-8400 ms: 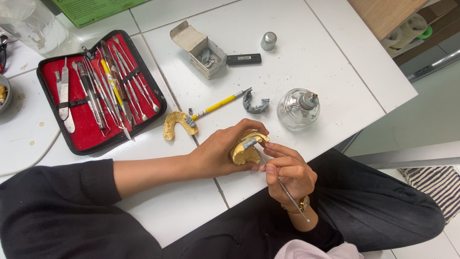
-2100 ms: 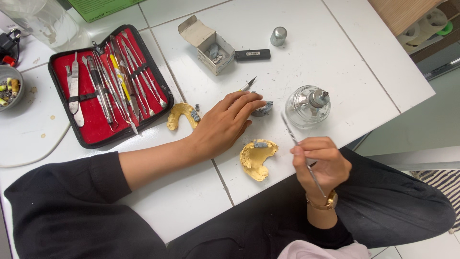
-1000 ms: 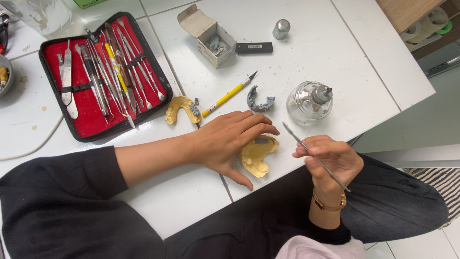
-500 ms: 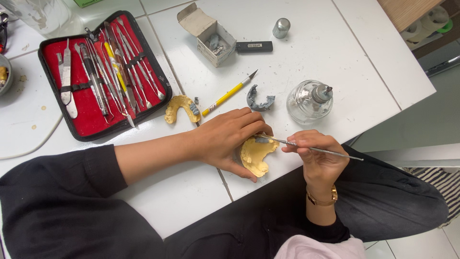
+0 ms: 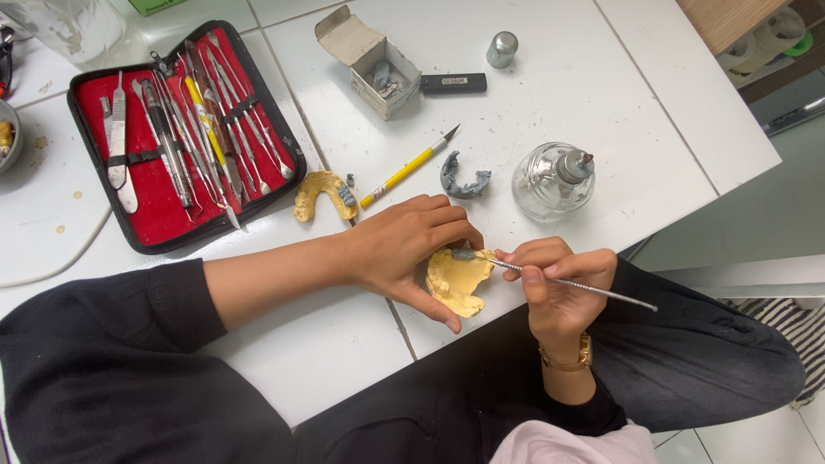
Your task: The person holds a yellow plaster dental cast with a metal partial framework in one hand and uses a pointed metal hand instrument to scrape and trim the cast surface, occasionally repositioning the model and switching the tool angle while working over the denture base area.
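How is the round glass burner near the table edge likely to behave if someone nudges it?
The glass burner looks squat and wide-bodied, so it would probably slide rather than tip. Being glass, it is likely fragile and smooth to grip. It stands close to the table edge, so a hard push could send it off.

Bright, even light fell from above on the white tiled table [image 5: 601,86], leaving only soft, short shadows under the left hand [image 5: 404,249] and the glass burner [image 5: 550,182], with mild glare on the tiles and sharp focus throughout.

The right hand [image 5: 559,288] has brought its metal tool [image 5: 571,283] onto the yellow cast [image 5: 460,282].
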Demonstrator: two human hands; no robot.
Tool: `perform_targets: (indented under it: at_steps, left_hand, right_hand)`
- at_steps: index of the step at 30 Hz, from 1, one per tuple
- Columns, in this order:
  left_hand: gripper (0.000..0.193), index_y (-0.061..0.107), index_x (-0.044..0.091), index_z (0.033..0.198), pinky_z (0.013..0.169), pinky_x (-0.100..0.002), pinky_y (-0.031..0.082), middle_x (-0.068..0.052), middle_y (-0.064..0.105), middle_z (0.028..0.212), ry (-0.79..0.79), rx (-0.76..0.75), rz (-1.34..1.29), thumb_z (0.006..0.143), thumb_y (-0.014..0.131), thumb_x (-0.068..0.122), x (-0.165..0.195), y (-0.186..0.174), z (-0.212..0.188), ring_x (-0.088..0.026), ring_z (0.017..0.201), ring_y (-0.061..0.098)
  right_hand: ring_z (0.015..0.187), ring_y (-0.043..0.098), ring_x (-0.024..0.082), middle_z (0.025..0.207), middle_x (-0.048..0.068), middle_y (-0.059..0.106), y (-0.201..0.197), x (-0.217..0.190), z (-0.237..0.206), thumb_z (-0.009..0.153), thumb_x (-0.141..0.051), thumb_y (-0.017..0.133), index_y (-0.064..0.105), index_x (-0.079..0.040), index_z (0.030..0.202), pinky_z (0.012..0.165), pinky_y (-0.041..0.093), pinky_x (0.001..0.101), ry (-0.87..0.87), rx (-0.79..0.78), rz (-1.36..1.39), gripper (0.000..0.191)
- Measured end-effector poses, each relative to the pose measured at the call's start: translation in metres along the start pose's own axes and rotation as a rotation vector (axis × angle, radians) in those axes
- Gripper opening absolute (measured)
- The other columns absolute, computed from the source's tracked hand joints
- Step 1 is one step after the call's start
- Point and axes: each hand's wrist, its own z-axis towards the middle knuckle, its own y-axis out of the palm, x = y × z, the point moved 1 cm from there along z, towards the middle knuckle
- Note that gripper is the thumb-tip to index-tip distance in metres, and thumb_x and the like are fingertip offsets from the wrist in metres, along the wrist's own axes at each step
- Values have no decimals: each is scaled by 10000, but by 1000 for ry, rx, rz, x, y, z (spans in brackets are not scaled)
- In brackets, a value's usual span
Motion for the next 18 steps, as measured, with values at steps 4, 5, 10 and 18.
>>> perform_targets:
  at_steps: [4,5,10,18]
  left_hand:
    - [863,671,41,1115,853,-383,488,-90,644,997,-13,-17,2,678,763,780,-1,1,0,-272,936,591]
    - [861,669,42,1110,853,-382,486,-87,644,995,-13,-18,3,680,760,782,-1,1,0,-271,932,591]
    - [843,671,52,1077,843,-380,482,-84,638,964,-22,-29,11,682,750,793,-3,3,1,-270,918,588]
    - [836,674,56,1073,827,-384,480,-82,638,947,-24,-32,9,690,737,795,-3,4,0,-273,896,585]
  right_hand:
    - [806,683,200,876,165,664,4,0,-1,1026,34,588,362,-68,1129,826,672,388,-70,-15,-44,268]
    - [810,682,199,871,161,664,5,0,-1,1024,37,589,362,-68,1128,829,671,393,-80,-14,-50,271]
    - [869,686,223,867,174,666,5,0,-2,1006,55,573,360,-65,1108,808,687,404,-71,-15,-43,264]
    - [887,698,228,856,164,671,5,0,-1,1008,54,577,364,-62,1111,832,682,403,-83,-42,-70,263]
